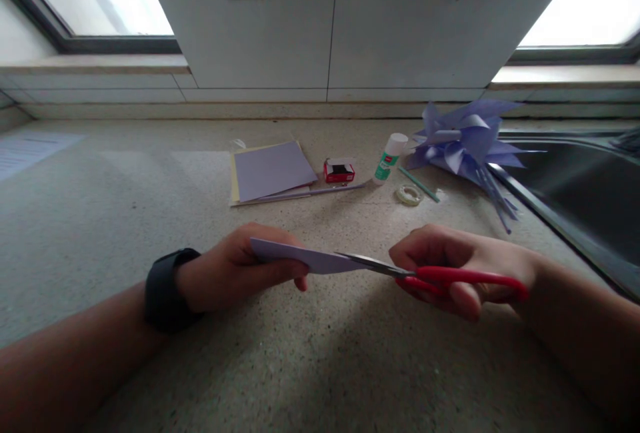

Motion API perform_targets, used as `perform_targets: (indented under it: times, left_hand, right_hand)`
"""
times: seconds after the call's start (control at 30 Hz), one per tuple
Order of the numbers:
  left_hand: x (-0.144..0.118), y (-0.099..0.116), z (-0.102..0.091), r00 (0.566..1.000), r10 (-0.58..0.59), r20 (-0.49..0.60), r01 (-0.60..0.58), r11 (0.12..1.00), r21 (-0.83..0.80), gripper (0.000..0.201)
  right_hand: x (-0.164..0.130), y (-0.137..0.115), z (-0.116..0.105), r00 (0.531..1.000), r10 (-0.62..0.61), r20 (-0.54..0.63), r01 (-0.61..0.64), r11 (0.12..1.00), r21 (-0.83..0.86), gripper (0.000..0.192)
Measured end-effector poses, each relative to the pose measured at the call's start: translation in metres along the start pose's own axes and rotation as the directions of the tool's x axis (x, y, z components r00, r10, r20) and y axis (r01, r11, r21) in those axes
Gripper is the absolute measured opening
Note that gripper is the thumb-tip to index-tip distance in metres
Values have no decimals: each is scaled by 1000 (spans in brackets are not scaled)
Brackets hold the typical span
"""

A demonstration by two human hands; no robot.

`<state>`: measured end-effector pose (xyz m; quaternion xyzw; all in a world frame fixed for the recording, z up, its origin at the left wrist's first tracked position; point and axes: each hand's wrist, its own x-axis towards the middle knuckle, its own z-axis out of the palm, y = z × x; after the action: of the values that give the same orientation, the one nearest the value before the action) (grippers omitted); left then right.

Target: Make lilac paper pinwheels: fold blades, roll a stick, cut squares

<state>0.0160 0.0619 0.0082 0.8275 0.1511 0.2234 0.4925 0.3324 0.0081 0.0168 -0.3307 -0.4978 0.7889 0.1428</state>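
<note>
Paper sheet point(305, 258): light, floppy; pinched flat near its edge by left hand point(237, 269). Scissors point(440, 277) gripped by right hand point(463, 266), blades entering beside those fingers.

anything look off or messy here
Nothing stands out. The left hand holds a lilac paper piece and the right hand works red scissors into it. Glue stick lies tipped on the counter, unspilled.

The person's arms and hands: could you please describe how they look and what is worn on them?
Both forearms are bare, with no sleeves in view. The left hand has a black smartwatch with a wide black band on its wrist. The right hand wears nothing: no glove and no watch can be seen.
</note>
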Motion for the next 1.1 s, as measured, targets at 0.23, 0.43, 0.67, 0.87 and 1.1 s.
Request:
perform_targets:
  times: [0.23, 0.43, 0.67, 0.87, 1.1]
  left_hand:
    - [2, 0, 2, 1000, 18, 5, -18, 999, -34, 17]
    - [2, 1, 2, 1000, 12, 8, -12, 999, -37, 17]
    - [3, 4, 3, 998, 44, 48, -42, 998, -40, 15]
    - [3, 5, 4, 998, 33, 52, -30, 998, -48, 16]
    - [4, 5, 5, 997, 33, 71, -30, 998, -48, 15]
  right_hand:
    - [1, 0, 2, 1000, 28, -10, -29, 1000, -13, 38]
    - [1, -1, 4, 1000, 30, 2, -30, 1000, -3, 39]
    - [3, -1, 10, 999, 49, 6, -49, 999, 0, 45]
    - [2, -3, 11, 998, 64, -6, -64, 996, -58, 42]
    - [4, -4, 15, 998, 56, 17, -55, 996, -68, 43]
